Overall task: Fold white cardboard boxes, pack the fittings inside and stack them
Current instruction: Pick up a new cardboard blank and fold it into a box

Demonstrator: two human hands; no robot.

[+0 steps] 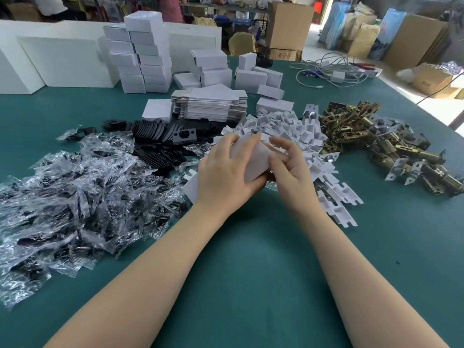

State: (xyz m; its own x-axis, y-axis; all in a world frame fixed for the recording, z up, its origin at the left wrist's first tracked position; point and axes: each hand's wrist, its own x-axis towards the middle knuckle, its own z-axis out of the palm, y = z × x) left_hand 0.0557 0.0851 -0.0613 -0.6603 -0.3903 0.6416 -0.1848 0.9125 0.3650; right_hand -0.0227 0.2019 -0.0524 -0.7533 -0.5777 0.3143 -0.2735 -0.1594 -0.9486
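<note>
You are holding a small white cardboard box (253, 160) above the green table (238, 285), just in front of the heaps. Your left hand (223, 172) is curling around its near side, fingers over the top and thumb underneath; your right hand (288, 164) is gripping the other end, its fingers (277, 143) bending over a flap.

Directly behind your hands, a heap of white cardboard inserts (288, 129) is spreading toward your right forearm, some pieces touching the table just beside it. To your left, a wide pile of clear plastic packets (70, 197) holding dark parts is crowding the table, and black strike plates (160, 136) are lying between that pile and the inserts. To your right, brass-coloured latch bolts (371, 139) are lying in a loose mound. Further back, a stack of flat box blanks (213, 106) is sitting near a tall tower of folded white boxes (143, 54), with grey cables (329, 69) coiling at the far right.
</note>
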